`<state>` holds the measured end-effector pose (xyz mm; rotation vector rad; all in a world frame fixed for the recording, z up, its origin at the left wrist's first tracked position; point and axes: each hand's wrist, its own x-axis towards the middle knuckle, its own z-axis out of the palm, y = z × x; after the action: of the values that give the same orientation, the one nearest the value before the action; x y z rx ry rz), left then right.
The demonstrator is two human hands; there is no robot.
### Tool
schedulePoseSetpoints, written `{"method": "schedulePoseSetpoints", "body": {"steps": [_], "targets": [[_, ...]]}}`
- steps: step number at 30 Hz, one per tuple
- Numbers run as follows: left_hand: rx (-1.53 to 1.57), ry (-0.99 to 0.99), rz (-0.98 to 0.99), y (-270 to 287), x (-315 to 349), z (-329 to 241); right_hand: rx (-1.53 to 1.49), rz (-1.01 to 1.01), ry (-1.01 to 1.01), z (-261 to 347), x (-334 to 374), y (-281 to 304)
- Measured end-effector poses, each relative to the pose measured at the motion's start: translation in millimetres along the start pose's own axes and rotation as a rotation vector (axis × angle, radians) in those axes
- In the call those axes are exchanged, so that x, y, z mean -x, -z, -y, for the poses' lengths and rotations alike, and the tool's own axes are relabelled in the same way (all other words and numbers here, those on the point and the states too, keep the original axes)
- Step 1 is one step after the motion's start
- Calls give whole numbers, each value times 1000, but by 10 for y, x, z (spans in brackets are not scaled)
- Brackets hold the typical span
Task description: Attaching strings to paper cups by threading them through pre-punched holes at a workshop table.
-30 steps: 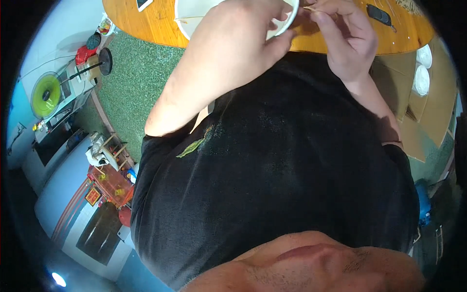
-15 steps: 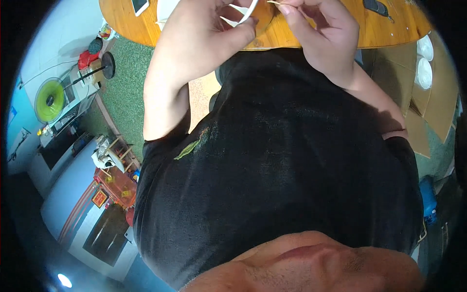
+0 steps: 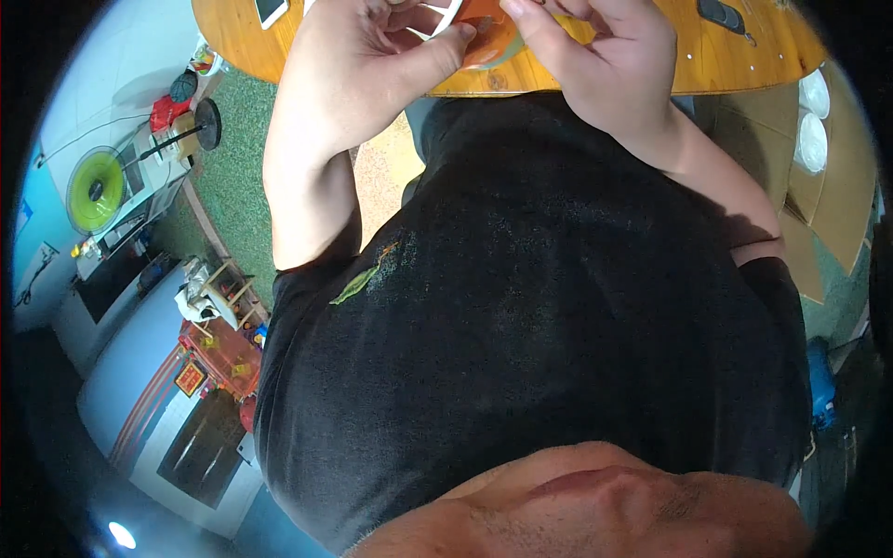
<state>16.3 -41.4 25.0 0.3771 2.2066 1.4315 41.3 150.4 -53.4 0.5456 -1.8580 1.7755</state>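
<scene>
At the top of the view my left hand [image 3: 372,60] is curled around a thin, white-edged piece with an orange face [image 3: 490,28]. Its thumb presses on the white edge, and the upper part of the piece runs out of view. Close beside it, my right hand [image 3: 614,56] has its thumb and fingers drawn together at the orange face. What those fingertips pinch, if anything, is hidden. Both hands are above the near edge of the wooden table [image 3: 791,42].
A white-framed phone [image 3: 271,11] lies at the table's left and a dark key fob [image 3: 721,14] at its right. Flattened cardboard [image 3: 753,139] and white round containers [image 3: 812,139] are off to the right. A green fan [image 3: 96,191] stands at the left.
My left hand has moved slightly left and down, and the orange face has turned into view. The pale strip seen in my right fingertips earlier no longer shows.
</scene>
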Motion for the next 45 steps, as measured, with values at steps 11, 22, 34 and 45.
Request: {"method": "schedulePoseSetpoints", "body": {"steps": [11, 22, 34, 45], "targets": [[-103, -19, -16, 43, 110, -116, -276, -65, -254, -63, 74, -31], [-256, 129, -137, -137, 198, -366, -645, -104, 55, -361, 72, -177], [-421, 64, -77, -112, 260, -292, -40, -1, -61, -31, 106, -67], [-398, 45, -75, -143, 292, -266, 49, -10, 30, -33, 110, -104]]}}
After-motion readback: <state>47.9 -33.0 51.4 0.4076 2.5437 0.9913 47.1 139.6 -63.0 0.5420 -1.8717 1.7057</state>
